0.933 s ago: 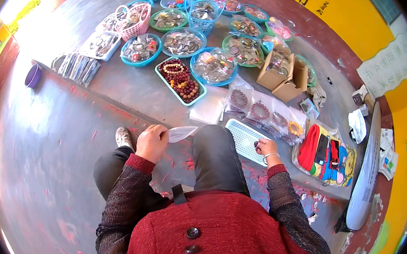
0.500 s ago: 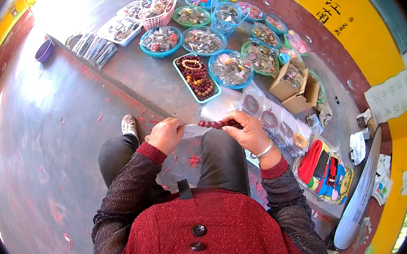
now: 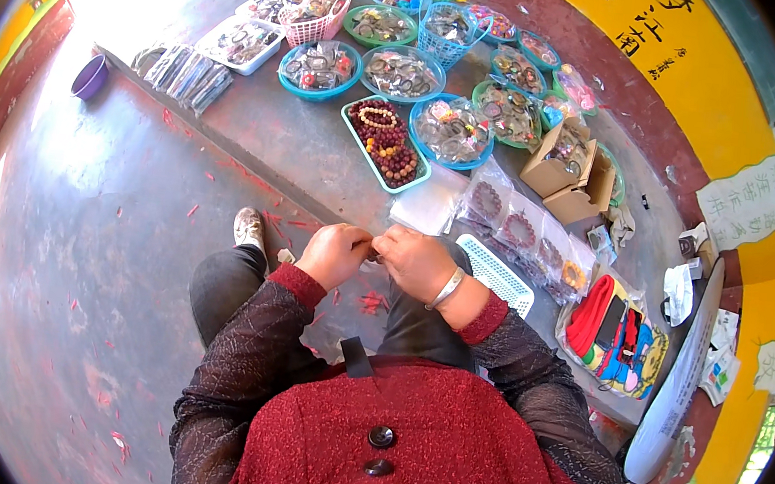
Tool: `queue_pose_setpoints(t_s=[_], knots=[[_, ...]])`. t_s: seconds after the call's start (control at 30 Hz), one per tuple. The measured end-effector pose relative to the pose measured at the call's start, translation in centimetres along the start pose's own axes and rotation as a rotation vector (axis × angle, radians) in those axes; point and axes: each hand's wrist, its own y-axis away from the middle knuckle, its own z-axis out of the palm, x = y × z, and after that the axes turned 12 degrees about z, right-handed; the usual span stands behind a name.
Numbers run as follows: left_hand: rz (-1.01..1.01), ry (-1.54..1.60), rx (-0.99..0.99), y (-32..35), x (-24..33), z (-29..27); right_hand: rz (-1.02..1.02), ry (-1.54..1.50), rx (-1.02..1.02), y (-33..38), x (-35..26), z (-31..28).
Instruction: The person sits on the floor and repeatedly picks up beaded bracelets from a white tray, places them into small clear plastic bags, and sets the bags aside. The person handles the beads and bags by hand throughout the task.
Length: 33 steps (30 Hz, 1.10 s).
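My left hand (image 3: 335,254) and my right hand (image 3: 416,262) meet over my lap, fingers pinched and almost touching. Between them shows a small dark part of a bead bracelet (image 3: 373,256), the rest covered by my fingers. The clear plastic bag that my left hand held is hidden now. A silver bangle (image 3: 446,288) circles my right wrist. Just beyond my hands, flat clear bags (image 3: 425,201) lie on the ledge, beside a row of bagged bracelets (image 3: 519,229). A pale blue tray (image 3: 394,189) holds dark red bead bracelets.
Behind stand several basins (image 3: 308,94) and baskets (image 3: 442,51) of bagged trinkets. An open cardboard box (image 3: 569,203) is to the right, near a white perforated tray (image 3: 497,277) and colourful folded textiles (image 3: 618,337). The ledge edge (image 3: 253,174) runs diagonally; a purple bowl (image 3: 90,78) sits far left.
My right hand has moved left and down with the bead bracelet, up against my left hand. The bracelet and bag, visible before, are now mostly covered; the white perforated tray has come into fuller view.
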Motion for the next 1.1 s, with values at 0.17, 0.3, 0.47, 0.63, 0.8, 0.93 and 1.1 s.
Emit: queue_pose_setpoints(t_s=[0.17, 0.3, 0.47, 0.63, 0.8, 0.93, 1.1], knots=[[-0.171, 0.154, 0.003, -0.3, 0.6, -0.9, -0.005, -0.156, 0.032, -0.1, 0.3, 0.0], [-0.222, 0.238, -0.07, -0.3, 0.0, -1.8, 0.084, -0.312, 0.061, 0.4, 0.4, -2.6], [-0.347, 0.499, -0.118, -0.6, 0.9, -3.7, 0.41, -0.862, 0.018, 2.1, 3.4, -2.5], [-0.404, 0.81, -0.031, -0.4, 1.2, -5.2, 0.463, -1.142, -0.243, 2.7, 3.5, -0.9], [-0.443, 1.177, 0.037, -0.3, 1.6, -6.2, 0.363, -1.176, -0.318, 1.7, 2.7, 1.7], [-0.427, 1.354, 0.087, -0.1, 0.8, -6.1, 0.412, -1.324, -0.434, 1.1, 2.8, 2.8], [-0.359, 1.489, 0.167, 0.0, 0.0, -6.1, 0.464, -1.372, -0.507, 0.7, 2.2, 2.6]])
